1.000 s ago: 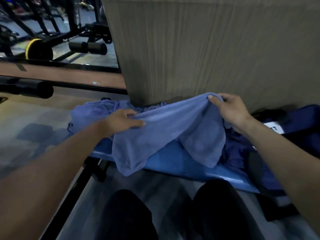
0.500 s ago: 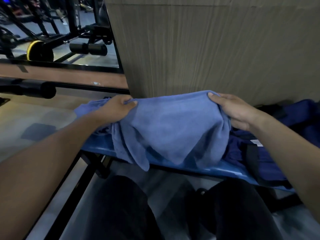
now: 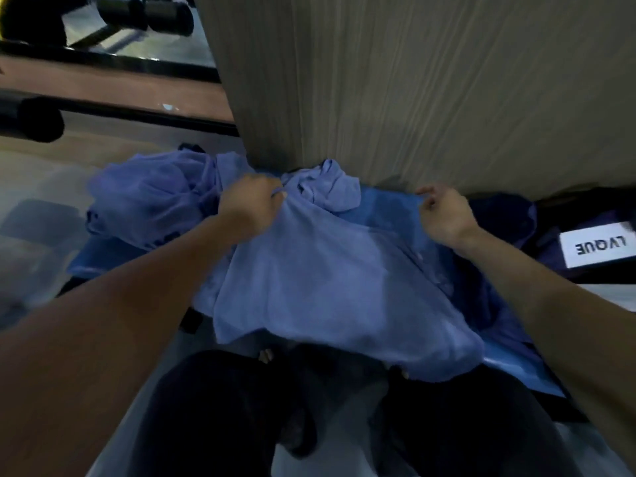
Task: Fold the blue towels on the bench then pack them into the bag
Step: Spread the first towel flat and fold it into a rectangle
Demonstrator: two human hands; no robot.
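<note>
While both hands (image 3: pixel 253 204) (image 3: pixel 444 215) pinch the towel (image 3: pixel 330 287), the bag's label (image 3: pixel 600 244) reads "LVQUE".

Wood-grain wall (image 3: pixel 413 80), gym floor (image 3: pixel 51 173), dim light

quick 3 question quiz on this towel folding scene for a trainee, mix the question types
1. True or false: the left hand and the right hand each grip a far corner of the light blue cloth towel spread over the blue padded bench.
2. Where do the crumpled blue towels lie: A) left end of the bench, B) inside the bag, C) on the floor?
3. Fill in: the dark navy bag with the white label sits to the ____ of the spread towel.

Key: 1 true; 2 A; 3 right
</note>
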